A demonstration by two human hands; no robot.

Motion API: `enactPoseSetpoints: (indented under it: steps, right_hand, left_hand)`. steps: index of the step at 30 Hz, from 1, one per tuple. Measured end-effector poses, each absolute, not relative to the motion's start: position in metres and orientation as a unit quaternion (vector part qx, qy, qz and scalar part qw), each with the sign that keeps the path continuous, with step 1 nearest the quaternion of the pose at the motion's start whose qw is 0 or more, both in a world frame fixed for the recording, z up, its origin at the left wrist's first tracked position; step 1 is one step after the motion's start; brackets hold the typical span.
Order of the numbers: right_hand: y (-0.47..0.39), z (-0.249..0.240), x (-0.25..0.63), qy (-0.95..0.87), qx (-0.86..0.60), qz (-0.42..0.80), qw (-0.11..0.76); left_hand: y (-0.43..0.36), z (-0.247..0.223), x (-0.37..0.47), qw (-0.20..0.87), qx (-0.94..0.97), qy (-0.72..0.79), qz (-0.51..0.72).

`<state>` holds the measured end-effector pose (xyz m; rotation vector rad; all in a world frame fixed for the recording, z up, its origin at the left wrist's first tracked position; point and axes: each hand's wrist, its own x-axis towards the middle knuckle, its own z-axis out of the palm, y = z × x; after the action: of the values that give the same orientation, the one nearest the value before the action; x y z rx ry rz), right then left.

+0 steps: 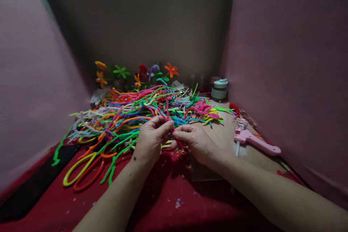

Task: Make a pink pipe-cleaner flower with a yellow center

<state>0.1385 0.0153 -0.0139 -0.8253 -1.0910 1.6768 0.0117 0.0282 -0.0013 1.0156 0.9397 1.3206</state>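
Observation:
Between my two hands is a pink pipe cleaner, one end of it standing up above the fingers. My left hand pinches it between thumb and fingertips. Just to the right, my right hand grips the lower part, thumb against the fingers; some of that part is hidden in the hand. Directly behind the hands lies a big loose heap of pipe cleaners in many colours. A bunch of bent pink loops rests at the heap's right side.
A pink glue gun lies on a brown board at right. A mint-lidded jar stands behind it. Pipe-cleaner flowers line the back. Red cloth covers the table; a black strip lies left. Pink walls flank both sides.

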Motion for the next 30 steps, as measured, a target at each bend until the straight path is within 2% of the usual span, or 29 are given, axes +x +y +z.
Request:
enactPoseSetpoints:
  steps: [3,11,25,28,30]
  right_hand:
    - [0.016,-0.015,0.138,-0.457,-0.325,0.676,0.478]
    - [0.02,-0.021,0.141,-0.452,-0.3,0.723,0.428]
    - [0.025,-0.025,0.141,-0.431,-0.322,0.66,0.524]
    - [0.027,-0.028,0.142,-0.418,-0.326,0.672,0.518]
    - [0.029,-0.029,0.143,-0.411,-0.32,0.687,0.507]
  left_hand:
    - [0.03,-0.003,0.011,0.589,0.425,0.404,0.557]
    - [0.026,0.001,0.01,0.603,0.437,0.407,0.529]
    - [0.033,-0.004,0.006,0.66,0.349,0.399,0.532]
    - [0.032,-0.004,0.004,0.63,0.409,0.408,0.52]
    - [0.03,-0.001,0.002,0.56,0.522,0.423,0.485]
